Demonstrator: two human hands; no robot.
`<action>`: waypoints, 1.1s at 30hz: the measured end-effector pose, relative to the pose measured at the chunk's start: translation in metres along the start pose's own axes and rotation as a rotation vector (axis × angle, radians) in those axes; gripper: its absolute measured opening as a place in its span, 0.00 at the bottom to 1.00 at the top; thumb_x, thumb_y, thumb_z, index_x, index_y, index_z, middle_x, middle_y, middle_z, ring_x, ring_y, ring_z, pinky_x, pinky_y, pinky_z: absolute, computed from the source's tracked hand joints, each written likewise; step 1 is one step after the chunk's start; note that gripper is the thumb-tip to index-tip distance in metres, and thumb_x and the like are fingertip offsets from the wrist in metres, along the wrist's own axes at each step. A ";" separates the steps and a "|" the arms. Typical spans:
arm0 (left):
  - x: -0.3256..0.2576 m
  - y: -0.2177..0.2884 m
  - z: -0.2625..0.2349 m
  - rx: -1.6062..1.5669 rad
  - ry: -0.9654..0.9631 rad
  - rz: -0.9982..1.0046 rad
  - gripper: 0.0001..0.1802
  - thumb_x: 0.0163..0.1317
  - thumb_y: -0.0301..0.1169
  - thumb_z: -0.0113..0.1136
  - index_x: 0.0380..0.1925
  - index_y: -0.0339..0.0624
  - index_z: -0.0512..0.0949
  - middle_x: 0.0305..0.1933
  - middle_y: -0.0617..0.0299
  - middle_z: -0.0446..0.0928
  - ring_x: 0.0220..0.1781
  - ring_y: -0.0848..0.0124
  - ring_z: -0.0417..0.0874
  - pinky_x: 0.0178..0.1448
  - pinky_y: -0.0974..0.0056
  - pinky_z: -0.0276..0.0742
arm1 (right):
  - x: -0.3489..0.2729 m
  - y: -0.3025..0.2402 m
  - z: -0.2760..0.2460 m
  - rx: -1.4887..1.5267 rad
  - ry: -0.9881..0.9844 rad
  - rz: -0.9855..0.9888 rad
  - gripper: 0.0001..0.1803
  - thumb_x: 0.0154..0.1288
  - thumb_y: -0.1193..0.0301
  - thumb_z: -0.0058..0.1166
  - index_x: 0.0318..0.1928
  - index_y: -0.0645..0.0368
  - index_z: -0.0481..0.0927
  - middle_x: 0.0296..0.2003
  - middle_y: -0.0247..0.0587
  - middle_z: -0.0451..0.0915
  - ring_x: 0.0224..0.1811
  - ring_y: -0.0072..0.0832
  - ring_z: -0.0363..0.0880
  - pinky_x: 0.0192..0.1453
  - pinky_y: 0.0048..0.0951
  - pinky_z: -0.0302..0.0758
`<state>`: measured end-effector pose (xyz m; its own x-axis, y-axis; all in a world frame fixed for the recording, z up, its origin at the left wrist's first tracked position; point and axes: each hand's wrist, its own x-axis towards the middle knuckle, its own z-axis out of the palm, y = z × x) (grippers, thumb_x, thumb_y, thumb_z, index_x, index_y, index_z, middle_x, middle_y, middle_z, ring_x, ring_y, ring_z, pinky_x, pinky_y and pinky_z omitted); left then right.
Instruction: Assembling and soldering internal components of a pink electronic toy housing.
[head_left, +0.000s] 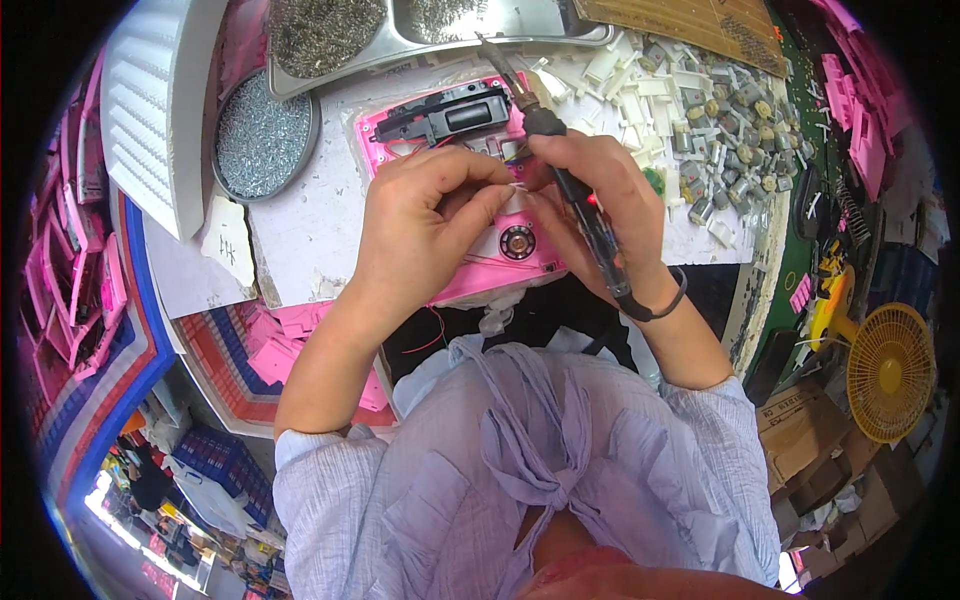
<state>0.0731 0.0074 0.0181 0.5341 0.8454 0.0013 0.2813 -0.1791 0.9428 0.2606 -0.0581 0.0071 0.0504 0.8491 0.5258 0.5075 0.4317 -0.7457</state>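
A pink plastic housing [485, 285] lies on the table in front of me. A black moulded part [455, 115] with thin wires sits in its far end, and a round speaker [517, 242] in its near end. Over the middle of the housing, my left hand [415, 205] pinches a small white plastic piece [515, 200]. My right hand [615, 185] is closed around a black electric screwdriver [543, 120] with a small red light. The tool's tip points away from me, up and left. The right fingertips are close to the white piece; whether they touch it is hidden.
A round tray of small screws [265, 135] stands at left beside a white ribbed panel [160, 110]. Metal trays of small parts [440, 45] lie at the back. White plastic parts and small motors [735, 130] are heaped at right. A yellow fan [890, 372] stands further right.
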 end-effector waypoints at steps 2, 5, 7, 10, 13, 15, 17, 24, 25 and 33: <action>-0.001 0.003 -0.003 0.041 -0.034 0.013 0.05 0.57 0.22 0.70 0.34 0.36 0.83 0.28 0.57 0.81 0.26 0.66 0.79 0.34 0.63 0.74 | 0.005 -0.009 -0.024 -0.066 -0.058 -0.039 0.27 0.53 0.81 0.72 0.56 0.62 0.81 0.45 0.44 0.85 0.42 0.40 0.85 0.50 0.39 0.81; -0.002 0.009 -0.012 0.151 -0.148 0.119 0.05 0.59 0.20 0.67 0.36 0.35 0.82 0.37 0.58 0.79 0.36 0.69 0.82 0.39 0.65 0.76 | -0.015 -0.009 -0.072 0.220 0.018 0.118 0.21 0.57 0.78 0.69 0.52 0.65 0.81 0.40 0.46 0.83 0.38 0.35 0.81 0.45 0.33 0.76; -0.002 0.010 -0.015 0.220 -0.212 0.213 0.07 0.59 0.19 0.67 0.37 0.35 0.81 0.43 0.58 0.78 0.41 0.68 0.83 0.42 0.66 0.77 | -0.027 -0.011 -0.091 0.415 0.007 0.219 0.17 0.59 0.76 0.67 0.49 0.66 0.82 0.36 0.48 0.82 0.36 0.31 0.78 0.42 0.30 0.73; -0.002 0.008 -0.016 0.294 -0.247 0.296 0.09 0.54 0.19 0.68 0.36 0.37 0.80 0.48 0.55 0.76 0.45 0.60 0.82 0.46 0.62 0.78 | -0.023 -0.009 -0.094 0.431 -0.190 0.245 0.13 0.57 0.73 0.65 0.43 0.66 0.82 0.31 0.45 0.82 0.30 0.30 0.77 0.35 0.29 0.72; -0.001 0.009 -0.014 0.357 -0.281 0.307 0.10 0.52 0.20 0.68 0.35 0.38 0.80 0.51 0.54 0.76 0.47 0.57 0.82 0.48 0.60 0.79 | -0.020 -0.006 -0.086 0.381 -0.282 0.206 0.11 0.55 0.74 0.64 0.39 0.65 0.83 0.26 0.41 0.81 0.25 0.30 0.76 0.31 0.30 0.71; 0.000 0.007 -0.013 0.385 -0.286 0.323 0.10 0.52 0.20 0.68 0.35 0.38 0.79 0.51 0.54 0.76 0.47 0.57 0.83 0.48 0.59 0.79 | -0.019 -0.004 -0.082 0.359 -0.300 0.194 0.10 0.54 0.74 0.63 0.38 0.64 0.83 0.25 0.40 0.81 0.24 0.30 0.75 0.29 0.30 0.71; 0.000 0.008 -0.014 0.389 -0.293 0.321 0.10 0.51 0.20 0.68 0.34 0.38 0.79 0.51 0.54 0.76 0.47 0.57 0.83 0.48 0.58 0.79 | -0.018 -0.002 -0.080 0.323 -0.326 0.172 0.11 0.54 0.75 0.63 0.39 0.64 0.83 0.25 0.39 0.81 0.24 0.30 0.75 0.30 0.29 0.70; 0.003 0.009 -0.015 0.388 -0.310 0.327 0.11 0.50 0.20 0.68 0.34 0.39 0.79 0.51 0.55 0.77 0.46 0.57 0.83 0.47 0.58 0.79 | -0.017 -0.002 -0.073 0.316 -0.319 0.207 0.12 0.52 0.76 0.63 0.39 0.61 0.84 0.26 0.38 0.81 0.22 0.27 0.75 0.29 0.27 0.70; 0.003 0.008 -0.015 0.381 -0.312 0.326 0.11 0.50 0.20 0.68 0.34 0.39 0.79 0.51 0.55 0.77 0.46 0.57 0.83 0.47 0.58 0.79 | -0.017 -0.003 -0.073 0.310 -0.324 0.217 0.12 0.52 0.77 0.63 0.39 0.61 0.84 0.27 0.38 0.82 0.22 0.26 0.74 0.28 0.26 0.69; 0.004 0.008 -0.017 0.371 -0.330 0.333 0.12 0.49 0.20 0.69 0.35 0.39 0.80 0.51 0.56 0.76 0.46 0.58 0.83 0.47 0.58 0.79 | -0.017 -0.005 -0.074 0.324 -0.351 0.281 0.12 0.53 0.76 0.64 0.40 0.62 0.84 0.28 0.38 0.82 0.20 0.21 0.73 0.27 0.23 0.67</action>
<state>0.0637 0.0175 0.0310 0.8441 0.5233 0.1169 0.2844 -0.6219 0.7296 0.3209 -0.0973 0.0319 -0.1724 0.9716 0.1618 0.2227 0.1985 -0.9545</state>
